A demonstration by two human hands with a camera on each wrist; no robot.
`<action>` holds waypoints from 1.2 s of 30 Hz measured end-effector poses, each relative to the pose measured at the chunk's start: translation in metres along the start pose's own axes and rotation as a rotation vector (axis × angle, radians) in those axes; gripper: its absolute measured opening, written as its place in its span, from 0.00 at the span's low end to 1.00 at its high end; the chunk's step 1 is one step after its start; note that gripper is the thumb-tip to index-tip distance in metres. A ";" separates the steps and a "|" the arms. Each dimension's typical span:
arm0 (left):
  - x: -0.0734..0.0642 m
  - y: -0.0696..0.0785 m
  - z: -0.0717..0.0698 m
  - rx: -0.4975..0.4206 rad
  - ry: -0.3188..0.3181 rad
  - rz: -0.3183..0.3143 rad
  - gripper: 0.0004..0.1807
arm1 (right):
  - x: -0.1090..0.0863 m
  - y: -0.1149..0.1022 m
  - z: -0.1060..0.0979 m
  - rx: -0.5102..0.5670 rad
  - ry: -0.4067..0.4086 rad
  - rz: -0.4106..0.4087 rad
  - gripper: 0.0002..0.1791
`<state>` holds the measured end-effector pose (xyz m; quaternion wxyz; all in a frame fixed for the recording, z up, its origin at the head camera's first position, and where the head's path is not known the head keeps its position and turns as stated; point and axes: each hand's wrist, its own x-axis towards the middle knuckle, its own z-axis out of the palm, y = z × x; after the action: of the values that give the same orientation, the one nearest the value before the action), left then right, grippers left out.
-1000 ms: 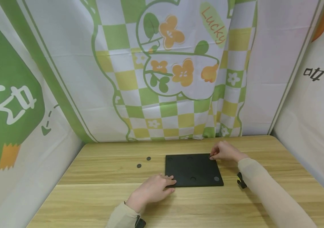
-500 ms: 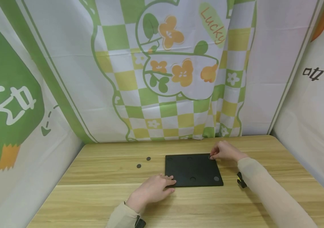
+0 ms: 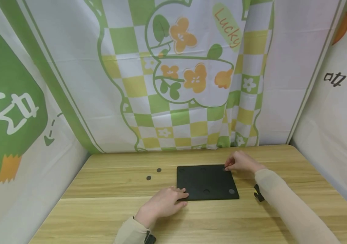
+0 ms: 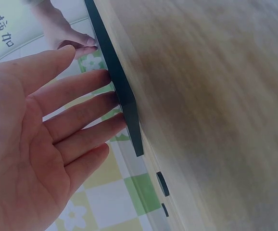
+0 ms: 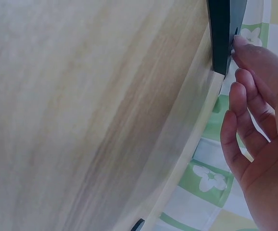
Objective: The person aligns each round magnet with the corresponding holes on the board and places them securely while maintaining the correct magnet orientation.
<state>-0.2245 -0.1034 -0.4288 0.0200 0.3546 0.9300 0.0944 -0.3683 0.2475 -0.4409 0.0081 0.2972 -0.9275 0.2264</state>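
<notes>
A thin black rectangular board (image 3: 205,181) with shallow round recesses lies on the wooden table. My left hand (image 3: 165,202) rests its fingertips on the near left corner; in the left wrist view its fingers (image 4: 83,113) are extended and hold nothing. At the far right corner my right hand (image 3: 241,162) pinches a small dark round disc (image 3: 224,169) between thumb and index finger, low against the board. Its other fingers (image 5: 245,113) curl loosely in the right wrist view. Another grey disc (image 3: 231,191) sits in the near right recess.
Two loose dark discs, one nearer (image 3: 149,178) and one farther (image 3: 159,170), lie on the table left of the board. A patterned curtain (image 3: 188,128) hangs behind the table's back edge. A small black object (image 3: 258,193) shows by the right sleeve.
</notes>
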 end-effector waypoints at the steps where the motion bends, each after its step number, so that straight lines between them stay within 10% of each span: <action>1: 0.000 0.000 0.000 -0.002 -0.002 -0.002 0.20 | 0.000 0.001 0.000 -0.004 0.004 -0.008 0.05; 36: 0.000 0.000 0.000 0.006 0.005 0.005 0.20 | -0.025 0.013 -0.006 -0.022 0.075 -0.028 0.04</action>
<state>-0.2242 -0.1036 -0.4288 0.0166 0.3568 0.9295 0.0925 -0.3557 0.2731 -0.4451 0.0494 0.3013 -0.9248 0.2269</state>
